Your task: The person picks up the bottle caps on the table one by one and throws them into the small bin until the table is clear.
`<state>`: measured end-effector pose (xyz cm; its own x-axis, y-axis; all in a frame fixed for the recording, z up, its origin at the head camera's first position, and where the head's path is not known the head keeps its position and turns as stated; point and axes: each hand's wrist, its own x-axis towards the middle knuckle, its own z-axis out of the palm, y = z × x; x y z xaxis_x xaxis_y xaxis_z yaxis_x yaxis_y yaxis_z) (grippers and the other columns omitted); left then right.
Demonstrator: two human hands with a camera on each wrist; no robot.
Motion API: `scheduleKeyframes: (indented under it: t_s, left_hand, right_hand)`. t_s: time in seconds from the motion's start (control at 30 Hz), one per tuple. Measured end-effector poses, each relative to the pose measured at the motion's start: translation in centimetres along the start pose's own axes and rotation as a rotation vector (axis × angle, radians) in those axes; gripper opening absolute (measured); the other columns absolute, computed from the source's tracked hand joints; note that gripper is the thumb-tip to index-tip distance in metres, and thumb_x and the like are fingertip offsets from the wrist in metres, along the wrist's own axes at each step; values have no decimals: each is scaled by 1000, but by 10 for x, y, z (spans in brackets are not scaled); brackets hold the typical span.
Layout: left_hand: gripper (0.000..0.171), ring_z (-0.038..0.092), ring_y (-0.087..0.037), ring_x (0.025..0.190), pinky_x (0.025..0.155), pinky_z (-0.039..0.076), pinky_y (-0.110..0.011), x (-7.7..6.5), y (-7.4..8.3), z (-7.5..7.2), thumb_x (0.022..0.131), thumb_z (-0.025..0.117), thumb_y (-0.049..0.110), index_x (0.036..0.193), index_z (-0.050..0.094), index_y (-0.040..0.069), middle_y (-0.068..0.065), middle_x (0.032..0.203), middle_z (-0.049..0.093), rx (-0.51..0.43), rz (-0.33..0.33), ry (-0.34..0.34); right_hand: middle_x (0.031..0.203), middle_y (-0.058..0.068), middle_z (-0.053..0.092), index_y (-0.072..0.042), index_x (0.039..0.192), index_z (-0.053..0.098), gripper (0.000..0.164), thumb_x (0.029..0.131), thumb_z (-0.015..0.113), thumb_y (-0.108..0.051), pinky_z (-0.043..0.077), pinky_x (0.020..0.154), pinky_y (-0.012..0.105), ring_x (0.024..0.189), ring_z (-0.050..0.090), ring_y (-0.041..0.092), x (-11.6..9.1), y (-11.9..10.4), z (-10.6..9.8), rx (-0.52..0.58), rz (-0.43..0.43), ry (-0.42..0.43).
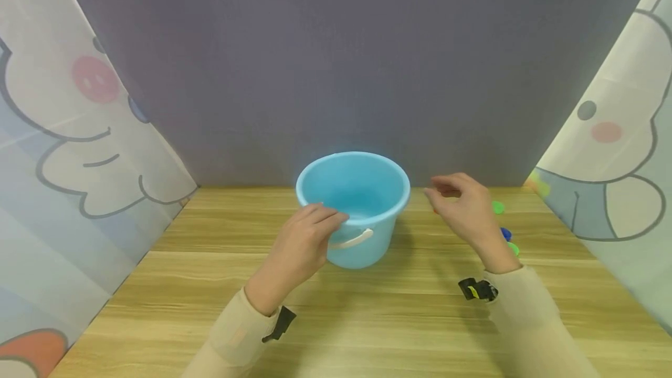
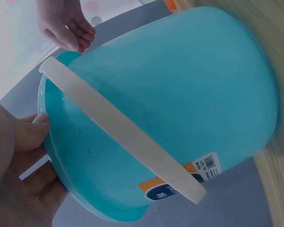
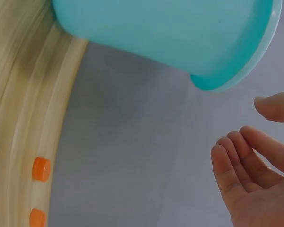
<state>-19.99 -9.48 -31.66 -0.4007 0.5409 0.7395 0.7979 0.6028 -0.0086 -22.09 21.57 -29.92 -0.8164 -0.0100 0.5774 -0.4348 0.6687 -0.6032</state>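
Light-blue bucket [image 1: 362, 191], upright on the wood-grain table [image 1: 394, 331]; left hand [image 1: 310, 232] grips its near rim [image 1: 367, 221], presumably to steady it against tipping; right hand [image 1: 464, 206], empty, fingers loosely bent, hovers beside it, near orange caps [image 3: 41, 169].

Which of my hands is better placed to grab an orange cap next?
Probably the right hand: it looks empty and is on the same side of the bucket as the orange caps, while the left hand grips the bucket.
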Motion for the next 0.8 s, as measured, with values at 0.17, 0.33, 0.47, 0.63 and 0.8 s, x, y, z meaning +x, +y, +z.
scheduleKeyframes:
  t_s: [0.17, 0.33, 0.47, 0.63, 0.8]
  left_hand:
    - [37, 65, -22, 93, 85, 56, -34, 0, 0, -2, 79, 68, -19, 106, 77, 5, -2, 98, 74, -7, -3, -3]
    - [37, 65, -22, 93, 85, 57, -34, 0, 1, -3, 80, 67, -18, 106, 77, 6, -2, 98, 74, -10, -7, -5]
    - [36, 66, -23, 95, 89, 56, -35, 0, 1, -2, 81, 68, -18, 107, 77, 6, -2, 99, 74, -4, -11, -5]
    - [36, 66, -22, 95, 89, 57, -34, 0, 1, -1, 81, 69, -17, 107, 77, 6, -2, 99, 74, -1, -13, -4]
    - [36, 65, -22, 93, 85, 57, -33, 0, 0, -1, 81, 68, -18, 107, 77, 5, -2, 99, 74, 1, -5, 2]
  right_hand:
    - [112, 18, 67, 2, 121, 71, 36, 96, 71, -25, 51, 83, 28, 101, 68, 36, 0, 10, -4, -25, 57, -48]
    - [114, 22, 67, 5, 121, 69, 39, 96, 69, -24, 52, 84, 35, 100, 67, 38, 0, 23, -9, -52, 70, -80]
    - [114, 26, 66, 8, 120, 68, 40, 96, 69, -23, 52, 83, 37, 98, 67, 40, 1, 35, -13, -76, 67, -87]
    - [115, 28, 65, 10, 119, 67, 42, 96, 68, -25, 53, 85, 50, 99, 65, 42, 2, 46, -15, -107, 85, -114]
    - [119, 32, 62, 13, 122, 63, 46, 97, 67, -25, 52, 88, 58, 103, 63, 46, 2, 55, -20, -129, 131, -155]
